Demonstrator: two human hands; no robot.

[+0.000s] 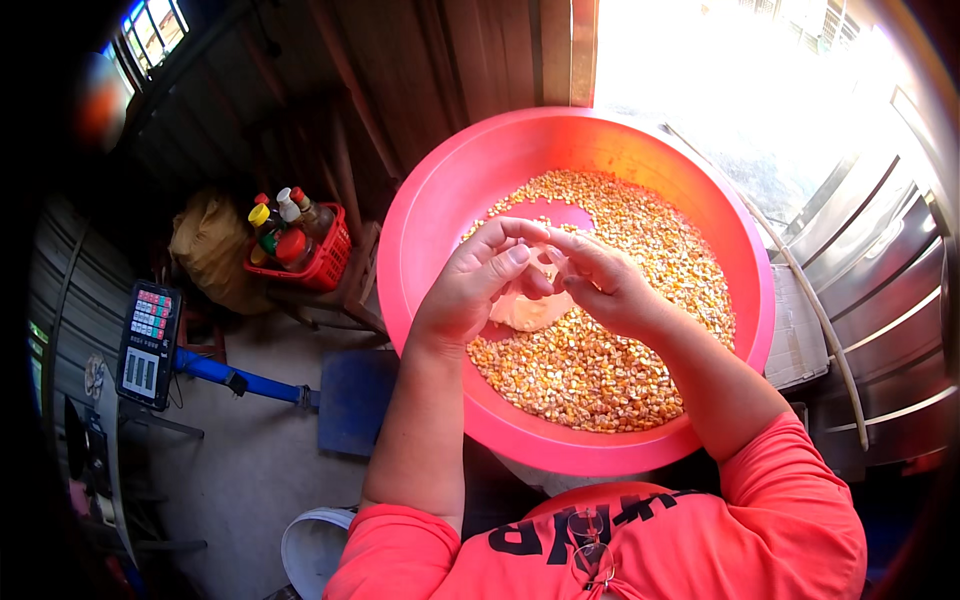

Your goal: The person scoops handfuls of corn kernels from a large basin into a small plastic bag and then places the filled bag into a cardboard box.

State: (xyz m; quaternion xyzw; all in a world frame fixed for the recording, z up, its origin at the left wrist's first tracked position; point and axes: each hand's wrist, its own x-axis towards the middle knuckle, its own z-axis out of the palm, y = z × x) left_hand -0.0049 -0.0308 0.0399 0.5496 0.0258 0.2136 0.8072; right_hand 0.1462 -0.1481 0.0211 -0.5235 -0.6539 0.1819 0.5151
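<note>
A wide pink basin [425,190] stands before me with yellow-orange corn kernels [600,370] spread over much of its bottom. Above its middle, my left hand [490,275] and my right hand [605,285] are held together, their fingertips meeting. The fingers of both are curled in and closed. A small pale bit shows between them, but what they pinch is too hidden to name. Just below the hands lies a pale, thin, rounded thing [532,312], partly covered by the fingers; its kind is unclear.
Left of the basin, a red basket [330,262] of bottles sits on a wooden stool beside a tan bag [210,245]. A platform scale has a blue plate [357,400] and a display [150,345]. A white bucket [310,550] stands lower left; a long stick [815,300] leans right.
</note>
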